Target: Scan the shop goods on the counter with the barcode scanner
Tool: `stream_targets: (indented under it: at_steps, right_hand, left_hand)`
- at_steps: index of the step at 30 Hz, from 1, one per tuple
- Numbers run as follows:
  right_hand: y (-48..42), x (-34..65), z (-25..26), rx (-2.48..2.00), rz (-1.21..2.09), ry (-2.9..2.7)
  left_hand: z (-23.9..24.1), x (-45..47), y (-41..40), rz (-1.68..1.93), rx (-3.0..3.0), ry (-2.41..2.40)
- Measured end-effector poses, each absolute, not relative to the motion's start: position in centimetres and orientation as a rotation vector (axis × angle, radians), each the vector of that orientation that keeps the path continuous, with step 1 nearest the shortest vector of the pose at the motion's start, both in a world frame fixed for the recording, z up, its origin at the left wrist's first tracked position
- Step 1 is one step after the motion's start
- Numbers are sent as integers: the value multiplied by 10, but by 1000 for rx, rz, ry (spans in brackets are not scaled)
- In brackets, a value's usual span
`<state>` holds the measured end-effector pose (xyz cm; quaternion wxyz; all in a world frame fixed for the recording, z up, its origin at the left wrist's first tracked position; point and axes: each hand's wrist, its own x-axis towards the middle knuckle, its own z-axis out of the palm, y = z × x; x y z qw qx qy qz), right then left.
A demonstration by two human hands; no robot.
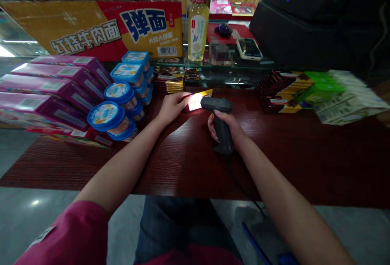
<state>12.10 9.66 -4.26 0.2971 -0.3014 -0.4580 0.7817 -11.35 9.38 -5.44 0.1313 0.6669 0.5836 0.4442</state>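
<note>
My right hand (230, 129) is wrapped round the handle of a black barcode scanner (224, 135), its head pointing left. Bright light from the scanner falls on the white label of a small brown and yellow snack packet (204, 94). At the packet's left end, my left hand (174, 105) grips it with thumb and fingers, low over the dark wooden table (183, 159). Similar brown and yellow packets (278, 92) are stacked to the right, and more packets (169, 80) lie behind my left hand.
Purple boxes (45, 104) and blue-lidded tubs (106, 116) stand in stacks on the left. Green and white cartons (344, 94) are at the right. Behind, a glass shelf holds a noodle carton (106, 33), a bottle (198, 29) and a phone (250, 48). The scanner's cable (240, 185) hangs over the front edge.
</note>
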Motion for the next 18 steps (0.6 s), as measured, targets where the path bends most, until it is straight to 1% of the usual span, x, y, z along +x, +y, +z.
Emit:
stream_targets:
  at_steps: [5, 9, 14, 18]
  right_hand:
    - [109, 148, -47, -729, 2093, -1040]
    - [117, 211, -45, -751, 1954, -946]
    - [111, 303, -44, -765, 1748, -909]
    - [107, 334, -46, -754, 1591, -815]
  left_hand:
    - [-44, -100, 71, 1117, 2378, 1593]
    - [-41, -67, 66, 1220, 2581, 1467]
    - [-44, 14, 99, 1373, 2702, 1273]
    - [-50, 91, 145, 1388, 2657, 1306]
